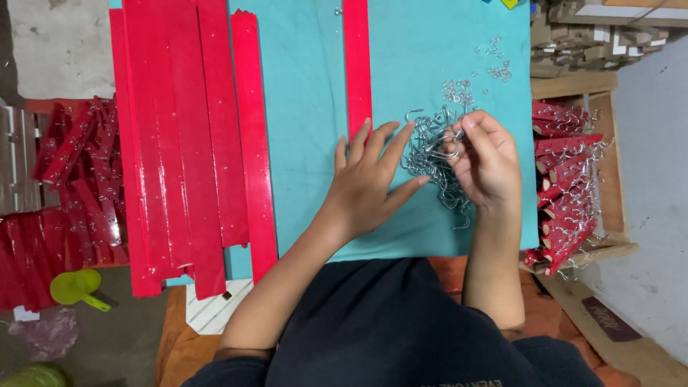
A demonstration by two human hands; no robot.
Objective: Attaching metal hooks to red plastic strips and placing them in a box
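A tangled pile of silver metal hooks (430,154) lies on a teal cloth-covered board (308,107). My left hand (369,179) rests flat on the cloth with fingers spread, its fingertips touching the left side of the pile. My right hand (487,158) is curled over the right side of the pile and pinches a hook between thumb and fingers. A single glossy red wooden slat (356,64) lies on the cloth just above my left hand.
Several long red slats (186,129) lie stacked on the board's left side. Small metal rings (494,61) are scattered at the upper right. A wooden crate (613,179) of red pieces with hooks stands at right; more red pieces (72,179) and a green scoop (75,287) lie at left.
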